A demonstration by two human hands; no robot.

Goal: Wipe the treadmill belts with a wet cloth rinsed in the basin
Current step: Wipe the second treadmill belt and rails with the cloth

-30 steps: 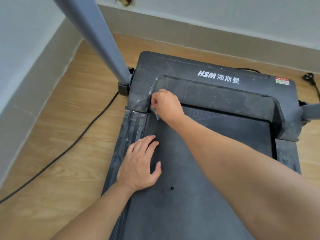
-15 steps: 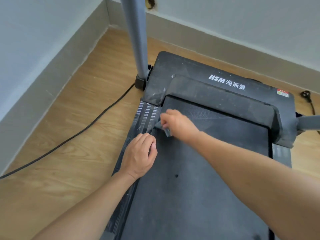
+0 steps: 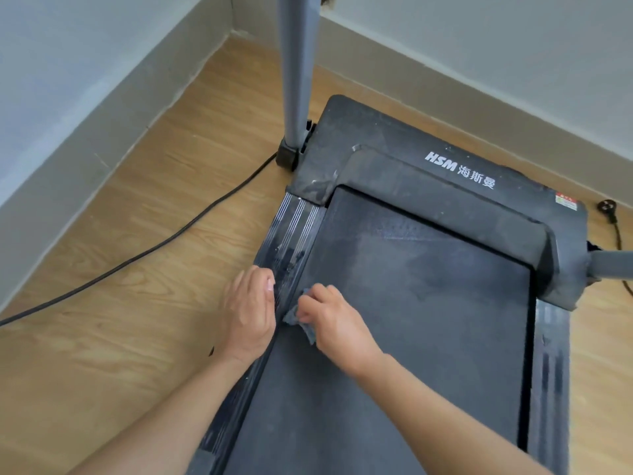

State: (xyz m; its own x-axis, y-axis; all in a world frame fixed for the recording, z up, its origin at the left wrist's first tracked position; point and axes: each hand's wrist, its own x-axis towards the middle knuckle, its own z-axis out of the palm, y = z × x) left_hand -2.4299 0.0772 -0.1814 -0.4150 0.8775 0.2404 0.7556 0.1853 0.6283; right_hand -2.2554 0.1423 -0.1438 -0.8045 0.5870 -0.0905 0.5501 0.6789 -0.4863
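This looks like a room in a home, or maybe a small gym room. It has a light brown wood-look floor (image 3: 137,207). Two plain pale grey walls (image 3: 68,46) meet in a corner, with a wide beige strip (image 3: 102,132) along the bottom. A big black treadmill (image 3: 394,145) sits near that corner. A thin black cord (image 3: 137,257) lies across the floor, and a black plug (image 3: 606,205) lies by the far wall.

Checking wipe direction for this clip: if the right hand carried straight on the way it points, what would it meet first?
The ribbed side rail just past the cloth that the right hand grips; beyond it, probably the left hand resting on that rail.
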